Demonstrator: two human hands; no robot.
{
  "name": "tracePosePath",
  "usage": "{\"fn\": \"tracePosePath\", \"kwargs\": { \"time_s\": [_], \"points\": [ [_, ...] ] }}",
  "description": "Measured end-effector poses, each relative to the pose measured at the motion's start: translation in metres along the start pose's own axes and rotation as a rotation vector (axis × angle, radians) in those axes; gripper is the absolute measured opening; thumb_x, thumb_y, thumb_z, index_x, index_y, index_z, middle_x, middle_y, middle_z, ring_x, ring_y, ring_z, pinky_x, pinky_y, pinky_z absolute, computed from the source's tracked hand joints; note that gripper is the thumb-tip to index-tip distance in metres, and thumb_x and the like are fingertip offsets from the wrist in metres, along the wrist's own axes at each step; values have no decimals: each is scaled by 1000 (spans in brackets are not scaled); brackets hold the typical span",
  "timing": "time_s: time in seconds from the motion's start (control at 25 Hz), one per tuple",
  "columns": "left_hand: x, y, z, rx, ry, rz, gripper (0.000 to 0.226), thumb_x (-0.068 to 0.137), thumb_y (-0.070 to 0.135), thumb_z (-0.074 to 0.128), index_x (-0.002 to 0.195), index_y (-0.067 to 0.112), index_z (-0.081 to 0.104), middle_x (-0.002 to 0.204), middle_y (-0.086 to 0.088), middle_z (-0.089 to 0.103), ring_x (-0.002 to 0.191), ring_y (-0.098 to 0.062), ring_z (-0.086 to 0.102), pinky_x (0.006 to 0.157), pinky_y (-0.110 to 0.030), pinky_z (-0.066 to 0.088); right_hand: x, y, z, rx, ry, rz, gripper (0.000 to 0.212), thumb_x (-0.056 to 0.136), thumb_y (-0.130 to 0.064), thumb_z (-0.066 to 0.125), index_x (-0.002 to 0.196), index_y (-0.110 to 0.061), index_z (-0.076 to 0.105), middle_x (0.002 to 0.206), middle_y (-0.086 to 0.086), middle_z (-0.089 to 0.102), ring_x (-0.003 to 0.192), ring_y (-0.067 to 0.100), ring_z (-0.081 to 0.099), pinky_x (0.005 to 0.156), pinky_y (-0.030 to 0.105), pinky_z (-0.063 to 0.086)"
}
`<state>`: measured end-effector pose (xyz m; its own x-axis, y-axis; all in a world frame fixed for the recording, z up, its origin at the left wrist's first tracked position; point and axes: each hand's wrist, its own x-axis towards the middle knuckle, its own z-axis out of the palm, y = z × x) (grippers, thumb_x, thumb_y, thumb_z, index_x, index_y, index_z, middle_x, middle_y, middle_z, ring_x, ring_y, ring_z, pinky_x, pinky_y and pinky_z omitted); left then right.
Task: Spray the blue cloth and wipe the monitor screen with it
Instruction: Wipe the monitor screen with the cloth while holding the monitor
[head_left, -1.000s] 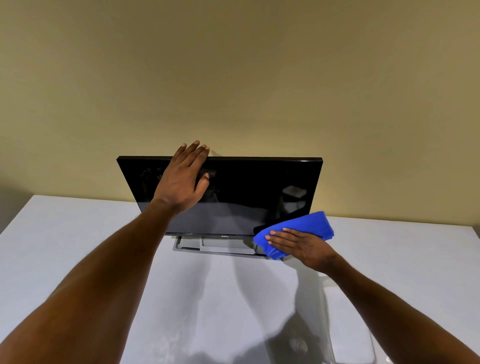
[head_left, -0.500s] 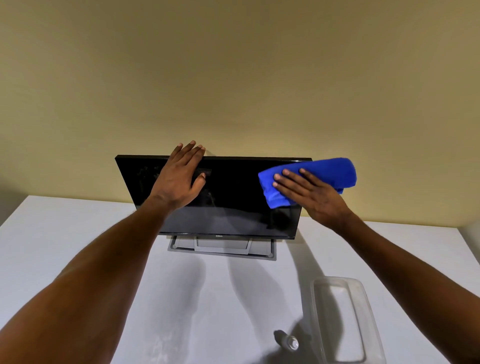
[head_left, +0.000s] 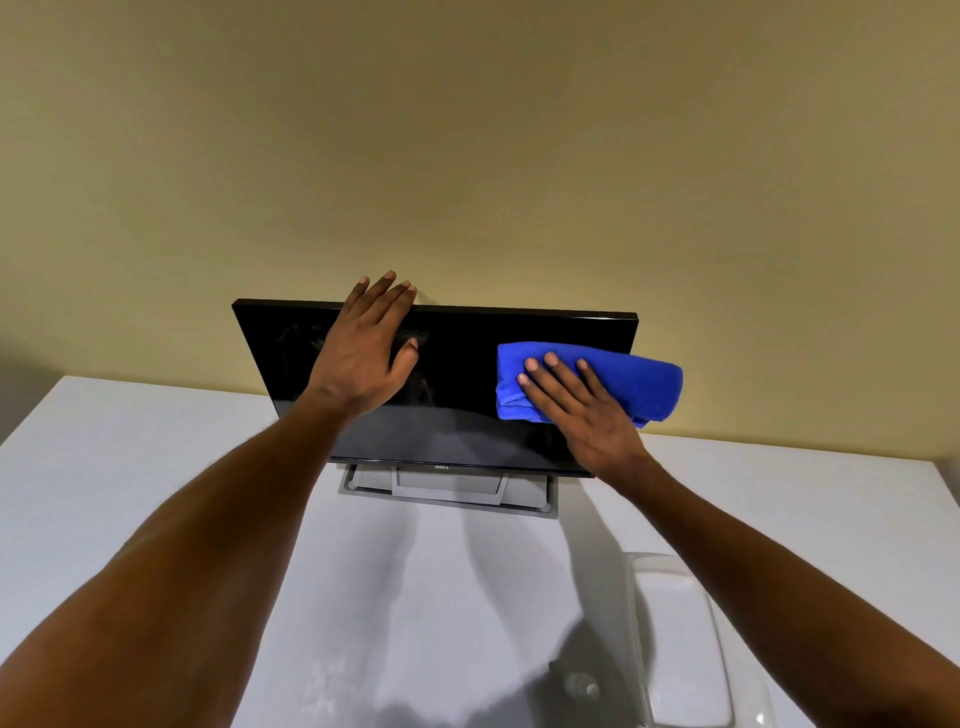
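Blue cloth (head_left: 636, 374), pressed flat under the right hand's (head_left: 582, 415) straight-fingered, released grip, sits at the monitor screen's (head_left: 467, 374) 3 o'clock side, its long axis running 9-to-3. The rest of the glass lies toward 9 o'clock, where the left hand (head_left: 363, 356) rests open on the top edge.

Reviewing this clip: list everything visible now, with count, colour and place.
monitor: one, black, at table's back
stand: one, grey, under the monitor
blue cloth: one, blue, folded, on the screen's right side, overhanging its edge
table: one, white, beneath everything
tray: one, clear, near right on table
bottle top: one, clear, left of tray, in shadow
wall: one, beige, behind monitor
left hand: one, resting on monitor's top edge, fingers straight
right hand: one, flat, pressing the cloth to the screen
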<state>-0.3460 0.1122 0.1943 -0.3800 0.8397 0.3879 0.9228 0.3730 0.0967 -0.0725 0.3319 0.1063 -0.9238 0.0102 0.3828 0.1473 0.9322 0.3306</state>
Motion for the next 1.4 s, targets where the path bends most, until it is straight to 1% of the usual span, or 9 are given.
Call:
{"fn": "tracePosePath", "kwargs": {
  "time_s": [0.08, 0.16, 0.28, 0.52, 0.72, 0.88, 1.04, 1.24, 1.4],
  "points": [
    [0, -1, 2, -5, 18, 7, 68, 100, 40, 42, 159, 8, 39, 166, -8, 41, 162, -21, 21, 135, -43, 10, -1, -19, 12, 9, -28, -76, 86, 89, 6, 35, 168, -15, 7, 177, 2, -1, 164, 23, -3, 132, 44, -8],
    [0, -1, 2, -12, 41, 19, 67, 99, 38, 43, 158, 7, 41, 164, -9, 44, 161, -22, 24, 134, -43, 11, -2, -36, 20, 27, -81, -170, 81, 91, 13, 17, 168, -13, 8, 177, 3, 0, 164, 24, 0, 133, 44, -4],
    [0, -1, 3, -13, 53, 26, 66, 99, 37, 44, 157, 6, 42, 163, -9, 45, 161, -23, 25, 134, -43, 12, -11, -52, 29, 57, -134, -280, 83, 90, 13, -4, 167, -10, 16, 176, 5, 9, 163, 23, 11, 132, 43, 12],
    [-2, -2, 1, 9, 18, 17, 68, 100, 39, 43, 160, 9, 37, 166, -8, 41, 162, -21, 21, 134, -44, 12, -62, -45, 38, 65, -183, -421, 73, 92, 4, 31, 161, -15, 38, 170, 1, 29, 156, 18, 32, 125, 35, 35],
    [-2, -2, -2, 24, -10, 8, 70, 100, 42, 39, 161, 10, 35, 167, -9, 39, 162, -22, 21, 134, -46, 14, -76, 0, 16, -30, -231, -486, 78, 87, -3, 65, 160, -16, 41, 169, -1, 32, 155, 13, 34, 128, 35, 31],
    [-2, -2, -4, 34, -44, 11, 71, 100, 44, 38, 162, 10, 33, 168, -9, 37, 162, -21, 20, 134, -46, 15, -63, 30, -6, -127, -185, -428, 74, 91, -3, 49, 163, -12, 32, 172, 3, 25, 158, 18, 29, 126, 45, 19],
    [0, -1, -7, 35, -72, 2, 72, 100, 46, 36, 162, 10, 34, 168, -9, 37, 162, -21, 20, 134, -45, 14, -33, 52, -30, -110, -96, -222, 76, 92, 2, 28, 166, -12, 22, 175, 3, 15, 161, 22, 18, 131, 45, 15],
    [-2, 2, -12, 37, -99, 1, 72, 101, 46, 32, 163, 10, 32, 169, -9, 36, 162, -21, 21, 134, -44, 15, 3, 35, -43, -123, 15, 31, 85, 91, 2, 40, 168, -12, 5, 177, 5, -2, 164, 25, -4, 133, 49, 0],
    [-2, 0, -17, 88, -113, 36, 68, 106, 42, 20, 164, 9, 28, 168, -11, 37, 159, -24, 28, 134, -41, 17, 21, 22, -42, -121, 21, 31, 82, 93, 2, 30, 168, -12, 1, 176, 7, -5, 164, 26, -6, 132, 48, -9]
  ]
}}
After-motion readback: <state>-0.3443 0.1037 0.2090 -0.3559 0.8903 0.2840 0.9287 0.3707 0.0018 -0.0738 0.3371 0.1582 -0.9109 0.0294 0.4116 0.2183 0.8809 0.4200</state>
